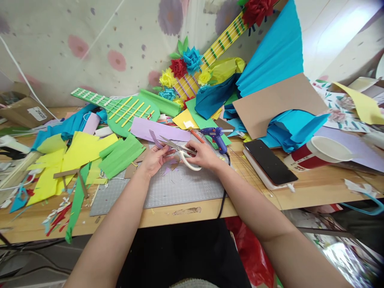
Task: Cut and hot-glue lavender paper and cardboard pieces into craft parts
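My left hand [158, 159] pinches a narrow strip of purple paper [155, 139] that sticks up past the fingertips. In my right hand [201, 154] is a pair of white-handled scissors [189, 161], with the blades pointing left, right beside the purple strip. Whether the blades touch the strip I cannot tell. Small purple scraps lie under both hands on the grey cutting mat [180, 192]. Just behind the hands rests a larger sheet of purple paper [162, 129].
A blue glue gun [216, 137] stands right of my hands, its cable hanging over the table edge. Further right are a phone [270, 162] and a paper cup [318, 153]. Behind lie a green paper guitar [132, 112] and a flowered yellow one [220, 46]. Yellow crepe paper [81, 150] covers the left.
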Motion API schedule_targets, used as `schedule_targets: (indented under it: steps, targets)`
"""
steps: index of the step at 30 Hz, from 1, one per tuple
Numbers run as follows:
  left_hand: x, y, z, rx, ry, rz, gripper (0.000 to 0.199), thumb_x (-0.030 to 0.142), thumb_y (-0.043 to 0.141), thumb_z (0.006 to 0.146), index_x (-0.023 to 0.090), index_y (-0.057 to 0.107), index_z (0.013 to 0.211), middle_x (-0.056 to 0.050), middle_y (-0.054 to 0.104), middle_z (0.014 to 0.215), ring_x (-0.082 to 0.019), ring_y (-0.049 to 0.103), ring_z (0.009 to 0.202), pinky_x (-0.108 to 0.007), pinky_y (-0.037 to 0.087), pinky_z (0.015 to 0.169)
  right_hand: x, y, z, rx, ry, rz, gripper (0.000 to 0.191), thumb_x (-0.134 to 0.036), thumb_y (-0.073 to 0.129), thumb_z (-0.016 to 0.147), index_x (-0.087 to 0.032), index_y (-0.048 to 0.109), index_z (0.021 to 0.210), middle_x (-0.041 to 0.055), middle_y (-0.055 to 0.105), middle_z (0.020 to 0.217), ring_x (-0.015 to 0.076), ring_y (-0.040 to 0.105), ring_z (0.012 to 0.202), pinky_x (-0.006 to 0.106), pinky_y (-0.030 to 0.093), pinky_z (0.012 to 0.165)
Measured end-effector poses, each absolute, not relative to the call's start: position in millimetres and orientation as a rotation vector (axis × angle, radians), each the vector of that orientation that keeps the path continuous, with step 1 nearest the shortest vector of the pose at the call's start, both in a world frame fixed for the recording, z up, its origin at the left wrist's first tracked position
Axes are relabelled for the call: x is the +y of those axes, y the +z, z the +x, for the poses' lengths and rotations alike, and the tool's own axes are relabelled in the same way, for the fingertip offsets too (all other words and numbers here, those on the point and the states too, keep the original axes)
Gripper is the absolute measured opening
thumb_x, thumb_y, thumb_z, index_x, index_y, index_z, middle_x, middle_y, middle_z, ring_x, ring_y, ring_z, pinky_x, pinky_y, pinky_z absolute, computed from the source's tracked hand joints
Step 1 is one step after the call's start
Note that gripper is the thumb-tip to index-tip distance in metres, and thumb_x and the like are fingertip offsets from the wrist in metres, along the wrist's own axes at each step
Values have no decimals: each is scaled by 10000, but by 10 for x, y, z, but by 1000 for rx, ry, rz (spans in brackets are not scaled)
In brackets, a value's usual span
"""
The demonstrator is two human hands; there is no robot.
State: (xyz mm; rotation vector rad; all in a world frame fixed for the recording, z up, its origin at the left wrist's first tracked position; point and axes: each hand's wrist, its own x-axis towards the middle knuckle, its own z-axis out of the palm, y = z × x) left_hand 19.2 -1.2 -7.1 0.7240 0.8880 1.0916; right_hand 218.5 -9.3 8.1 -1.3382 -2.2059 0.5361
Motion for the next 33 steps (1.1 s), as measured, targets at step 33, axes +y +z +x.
schedule_targets:
  steps: [33]
  targets:
    - [-46, -22, 259, 907, 1223, 880, 314, 311, 761, 582, 150, 543, 739, 41, 573, 662, -35, 477, 465, -180, 485, 434, 58, -26, 2372, -2106, 328, -1714, 208, -294, 630, 676, -169, 640, 842, 88, 622, 881, 210, 561, 815, 319, 425, 700]
